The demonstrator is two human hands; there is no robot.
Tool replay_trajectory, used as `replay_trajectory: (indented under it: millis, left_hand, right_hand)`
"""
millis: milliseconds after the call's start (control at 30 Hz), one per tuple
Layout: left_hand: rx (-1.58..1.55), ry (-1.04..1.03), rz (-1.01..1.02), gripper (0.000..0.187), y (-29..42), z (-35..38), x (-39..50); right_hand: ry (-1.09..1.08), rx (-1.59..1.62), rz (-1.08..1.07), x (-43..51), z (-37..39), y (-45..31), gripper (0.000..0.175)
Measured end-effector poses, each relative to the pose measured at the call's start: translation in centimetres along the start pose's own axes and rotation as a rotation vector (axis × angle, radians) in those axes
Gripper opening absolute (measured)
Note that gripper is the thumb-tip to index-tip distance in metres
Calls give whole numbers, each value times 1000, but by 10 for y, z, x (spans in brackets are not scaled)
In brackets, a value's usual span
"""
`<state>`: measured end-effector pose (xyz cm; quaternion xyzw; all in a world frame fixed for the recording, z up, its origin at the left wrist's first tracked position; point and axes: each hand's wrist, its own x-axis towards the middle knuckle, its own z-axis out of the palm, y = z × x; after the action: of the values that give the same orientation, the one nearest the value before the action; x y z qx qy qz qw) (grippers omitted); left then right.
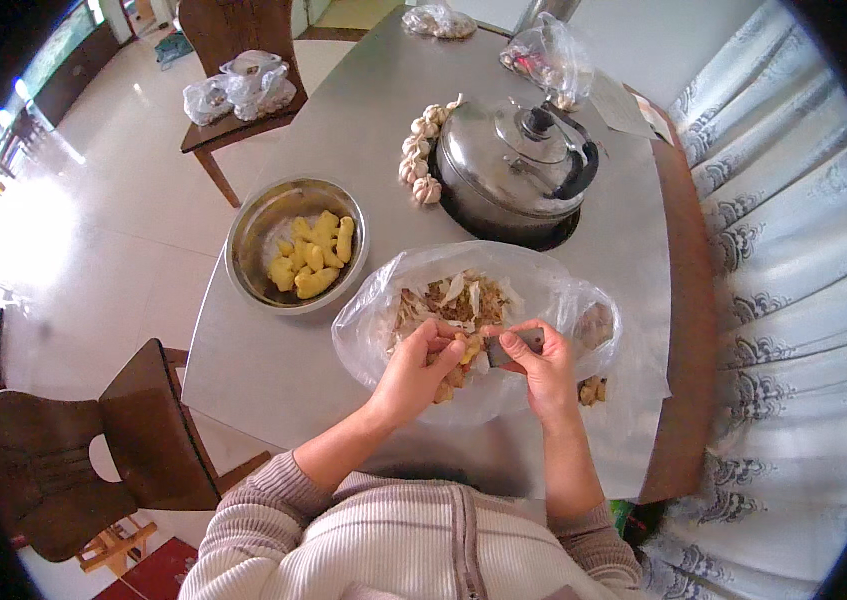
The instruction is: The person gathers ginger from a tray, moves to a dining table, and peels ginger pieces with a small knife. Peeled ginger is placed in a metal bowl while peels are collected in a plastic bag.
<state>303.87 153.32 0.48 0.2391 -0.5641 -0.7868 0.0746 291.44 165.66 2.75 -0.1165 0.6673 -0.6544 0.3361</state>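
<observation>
Above a clear plastic bag (365, 330), my left hand (410, 375) pinches a small, partly peeled piece of ginger (472, 349). A flat grey metal blade (503, 351) is gripped between the thumb and fingers of my right hand (548, 367), its edge close to the ginger. Brown peelings and papery pale skins (461, 296) lie in the open bag below both hands. Peeled yellow ginger (311, 255) rests in a steel bowl (237, 274) to the left. Beside my right wrist is a brown, unpeeled ginger piece (593, 391).
A lidded steel pot (498, 172) stands beyond the bag, with a string of garlic bulbs (416, 161) along its left side. Filled plastic bags (547, 60) sit at the table's (281, 375) far end. Wooden chairs (145, 427) flank the left side; a patterned curtain (776, 300) hangs right.
</observation>
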Motion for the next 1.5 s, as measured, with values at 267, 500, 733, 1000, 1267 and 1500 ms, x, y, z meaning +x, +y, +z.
replay_trajectory:
  millis: [267,500,733,1000,1267,1500]
  left_hand:
    - [-10,-15,35,26,3,-9,6]
    - [129,-87,105,29,17,-23,-2]
    - [209,-19,59,27,25,-27,-8]
    - [338,132,98,21,17,-15,-3]
    - [266,117,74,24,17,-2,12]
    - [318,115,98,26,23,1,8]
  right_hand:
    - [-81,-149,-42,-6,12,-12,20]
    - [-15,-167,-22,-4,23,-12,22]
    - [-100,-80,-35,-6,35,-10,19]
    - [-58,-254,-226,7,35,0,19]
    - [36,-56,-156,12,20,5,20]
    - [5,-170,-235,7,20,5,23]
